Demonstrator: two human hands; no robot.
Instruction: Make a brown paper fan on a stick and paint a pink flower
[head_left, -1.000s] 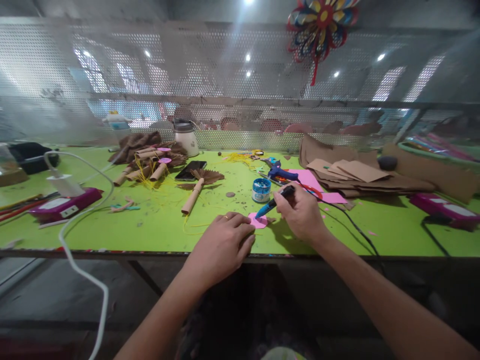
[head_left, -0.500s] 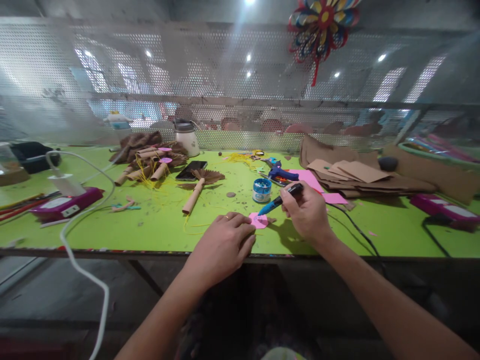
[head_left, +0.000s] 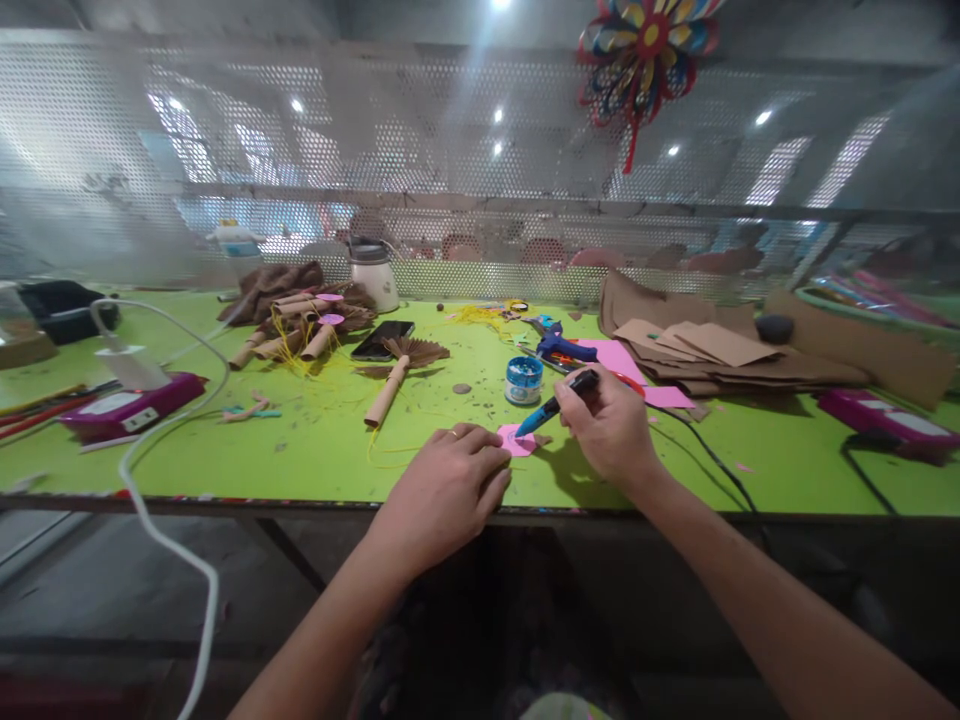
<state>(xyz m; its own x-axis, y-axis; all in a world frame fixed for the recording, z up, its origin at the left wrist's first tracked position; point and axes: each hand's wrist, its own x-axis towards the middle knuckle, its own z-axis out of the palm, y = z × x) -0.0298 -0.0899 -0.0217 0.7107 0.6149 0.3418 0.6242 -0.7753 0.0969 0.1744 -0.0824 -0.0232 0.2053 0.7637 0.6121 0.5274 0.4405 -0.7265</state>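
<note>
A small pink paper piece (head_left: 516, 441) with pen marks lies near the front of the green table (head_left: 300, 470). Resting on its left edge are the fingertips of my left hand (head_left: 450, 480), which lies flat, fingers out and holding nothing. My right hand (head_left: 611, 420) is closed around a blue marker (head_left: 541, 413), whose tip touches the paper. Just behind the paper stands an open jar with a blue rim (head_left: 523, 381). Left of it lies a rolled brown paper tube (head_left: 388, 390) with a pleated fan end and yellow string.
Several similar paper tubes (head_left: 319, 340) are heaped at back left beside a phone (head_left: 381, 340). A blue glue gun (head_left: 564, 346) lies behind the jar. Brown paper sheets (head_left: 720, 345) are stacked at right. Purple power strips (head_left: 135, 405) sit at both sides, with a white cable (head_left: 172, 545) hanging at left.
The marker has shifted slightly with my right hand, its tip still on the pink paper. My left hand stays in place.
</note>
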